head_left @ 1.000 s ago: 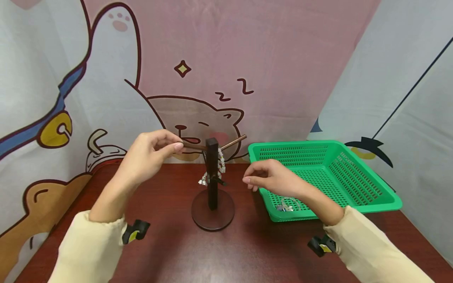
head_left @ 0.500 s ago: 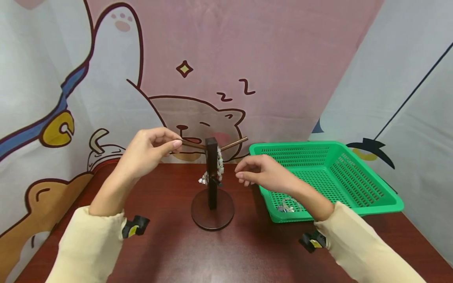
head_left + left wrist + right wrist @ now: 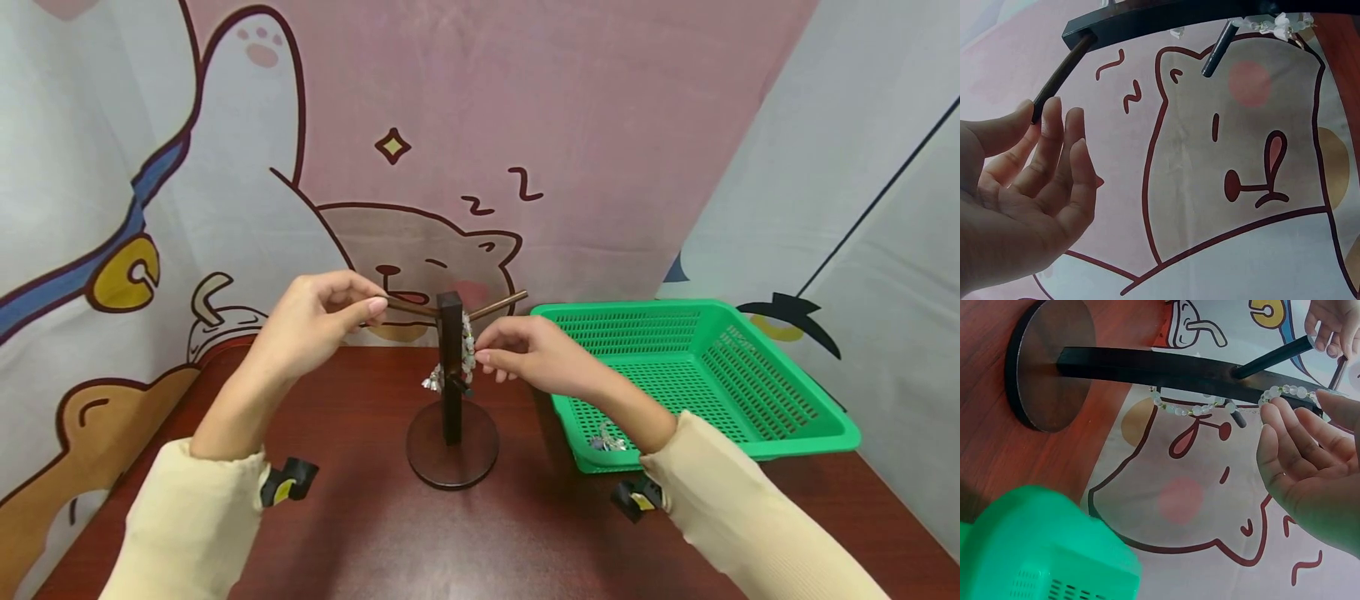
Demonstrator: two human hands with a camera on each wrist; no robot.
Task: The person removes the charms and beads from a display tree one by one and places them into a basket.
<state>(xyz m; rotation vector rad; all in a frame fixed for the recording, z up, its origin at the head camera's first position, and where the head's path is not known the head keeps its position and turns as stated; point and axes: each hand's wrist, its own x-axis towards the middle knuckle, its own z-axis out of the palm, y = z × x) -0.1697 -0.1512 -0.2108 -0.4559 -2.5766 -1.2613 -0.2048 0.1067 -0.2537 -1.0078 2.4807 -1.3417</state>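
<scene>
A dark wooden stand (image 3: 452, 375) with a round base and several pegs stands upright on the table. My left hand (image 3: 311, 333) pinches the tip of its upper left peg (image 3: 411, 308) between thumb and fingers. Clear beaded bracelets hang at the stand: one strand (image 3: 468, 350) drops by the upper right peg (image 3: 501, 305), and white flower-like charms (image 3: 432, 383) show left of the post. My right hand (image 3: 543, 354), fingers loosely bent, is at the right strand. In the right wrist view its fingertips overlap the upper bead strand (image 3: 1291, 392); whether they touch it cannot be told.
A green plastic basket (image 3: 806, 398) sits on the right of the table, below and behind my right forearm. Another beaded bracelet (image 3: 609, 440) lies in its near left corner. A cartoon-printed cloth (image 3: 600, 167) hangs behind the reddish-brown tabletop (image 3: 360, 517).
My right hand has moved left and slightly up, from the basket's edge to the beads at the stand. The left hand keeps its pinch on the peg.
</scene>
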